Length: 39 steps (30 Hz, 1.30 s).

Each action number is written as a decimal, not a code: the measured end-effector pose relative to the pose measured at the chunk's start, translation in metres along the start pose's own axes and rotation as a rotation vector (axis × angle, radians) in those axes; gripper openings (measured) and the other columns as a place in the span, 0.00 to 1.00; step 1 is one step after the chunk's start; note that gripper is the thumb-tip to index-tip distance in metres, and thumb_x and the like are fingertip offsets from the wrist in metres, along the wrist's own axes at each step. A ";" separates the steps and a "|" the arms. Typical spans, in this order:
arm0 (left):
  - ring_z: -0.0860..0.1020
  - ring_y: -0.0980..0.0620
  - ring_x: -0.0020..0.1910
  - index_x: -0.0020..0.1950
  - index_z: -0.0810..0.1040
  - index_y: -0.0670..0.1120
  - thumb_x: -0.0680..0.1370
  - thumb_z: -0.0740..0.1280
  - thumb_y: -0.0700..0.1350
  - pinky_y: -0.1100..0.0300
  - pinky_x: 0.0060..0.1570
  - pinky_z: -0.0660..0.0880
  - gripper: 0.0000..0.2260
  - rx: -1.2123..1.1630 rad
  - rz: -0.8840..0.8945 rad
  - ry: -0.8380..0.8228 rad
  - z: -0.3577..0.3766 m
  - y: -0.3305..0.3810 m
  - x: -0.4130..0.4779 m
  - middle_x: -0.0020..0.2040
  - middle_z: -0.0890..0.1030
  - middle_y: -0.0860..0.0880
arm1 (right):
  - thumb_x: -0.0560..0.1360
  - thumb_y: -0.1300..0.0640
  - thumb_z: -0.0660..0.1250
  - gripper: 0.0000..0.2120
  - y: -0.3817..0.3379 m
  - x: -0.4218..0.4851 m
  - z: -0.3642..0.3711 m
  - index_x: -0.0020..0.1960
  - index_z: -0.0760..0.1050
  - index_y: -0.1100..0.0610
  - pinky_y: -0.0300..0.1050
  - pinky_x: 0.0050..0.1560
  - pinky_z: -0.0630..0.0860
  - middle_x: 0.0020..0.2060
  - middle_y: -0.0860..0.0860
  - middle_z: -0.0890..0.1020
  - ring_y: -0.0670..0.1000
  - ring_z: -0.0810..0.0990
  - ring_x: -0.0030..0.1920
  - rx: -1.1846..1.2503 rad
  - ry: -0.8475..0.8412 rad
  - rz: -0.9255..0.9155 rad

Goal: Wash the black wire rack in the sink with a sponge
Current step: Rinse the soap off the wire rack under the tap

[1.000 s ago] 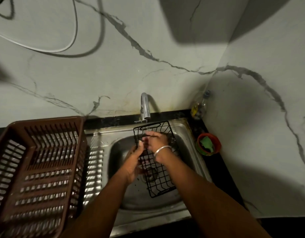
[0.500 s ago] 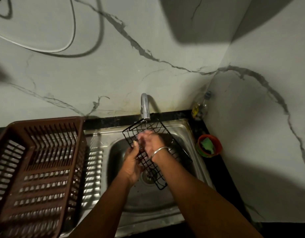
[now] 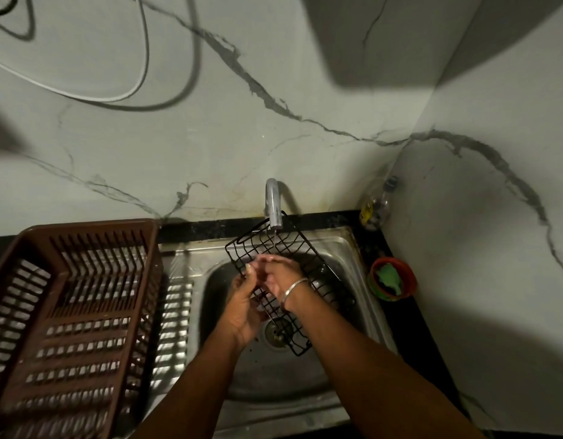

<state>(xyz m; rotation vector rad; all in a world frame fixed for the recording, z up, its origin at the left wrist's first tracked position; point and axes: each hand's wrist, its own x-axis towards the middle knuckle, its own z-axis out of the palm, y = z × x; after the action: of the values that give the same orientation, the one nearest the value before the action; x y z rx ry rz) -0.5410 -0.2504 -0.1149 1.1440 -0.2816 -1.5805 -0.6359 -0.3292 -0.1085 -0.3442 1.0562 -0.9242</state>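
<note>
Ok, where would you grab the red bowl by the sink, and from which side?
Grip the red bowl by its rim on the sink-facing side, coming from above. It sits upright on the counter with its mouth open upward, close to the wall on its far side, so that side looks cramped. Something green lies inside, so pinch the rim itself.

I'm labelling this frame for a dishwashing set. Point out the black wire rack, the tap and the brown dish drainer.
black wire rack [image 3: 297, 248]: head view, upper grid near its far end.
tap [image 3: 273, 201]: head view, curved metal spout.
brown dish drainer [image 3: 83, 312]: head view, slotted floor.
</note>
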 end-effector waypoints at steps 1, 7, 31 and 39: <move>0.80 0.36 0.68 0.74 0.77 0.48 0.73 0.76 0.65 0.32 0.66 0.77 0.34 0.011 -0.017 0.000 -0.001 -0.002 0.001 0.65 0.85 0.43 | 0.83 0.69 0.61 0.09 0.002 -0.001 -0.002 0.61 0.76 0.67 0.51 0.54 0.83 0.51 0.64 0.84 0.51 0.86 0.37 0.016 0.027 0.003; 0.80 0.35 0.65 0.71 0.77 0.46 0.76 0.75 0.62 0.32 0.68 0.73 0.29 -0.055 0.000 0.015 -0.005 -0.012 0.008 0.66 0.84 0.41 | 0.83 0.62 0.63 0.10 -0.001 -0.004 -0.022 0.62 0.78 0.63 0.48 0.45 0.84 0.54 0.63 0.85 0.53 0.86 0.41 -0.041 0.110 0.004; 0.81 0.46 0.48 0.47 0.82 0.45 0.67 0.78 0.36 0.51 0.52 0.78 0.12 -0.330 0.002 -0.009 -0.008 -0.017 0.014 0.47 0.83 0.44 | 0.86 0.56 0.57 0.12 -0.017 -0.002 -0.023 0.63 0.74 0.61 0.48 0.47 0.79 0.48 0.58 0.84 0.60 0.84 0.57 -0.106 0.169 0.117; 0.81 0.44 0.51 0.64 0.78 0.41 0.54 0.88 0.43 0.49 0.53 0.77 0.41 -0.307 -0.014 -0.007 -0.013 -0.030 0.017 0.55 0.82 0.41 | 0.82 0.62 0.62 0.12 -0.021 0.002 -0.004 0.63 0.77 0.64 0.50 0.55 0.82 0.53 0.60 0.86 0.58 0.86 0.52 0.163 0.095 0.093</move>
<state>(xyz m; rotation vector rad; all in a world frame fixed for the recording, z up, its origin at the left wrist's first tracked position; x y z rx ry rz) -0.5483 -0.2493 -0.1516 0.9039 -0.0320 -1.5764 -0.6492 -0.3428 -0.0984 -0.1163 1.0666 -0.9431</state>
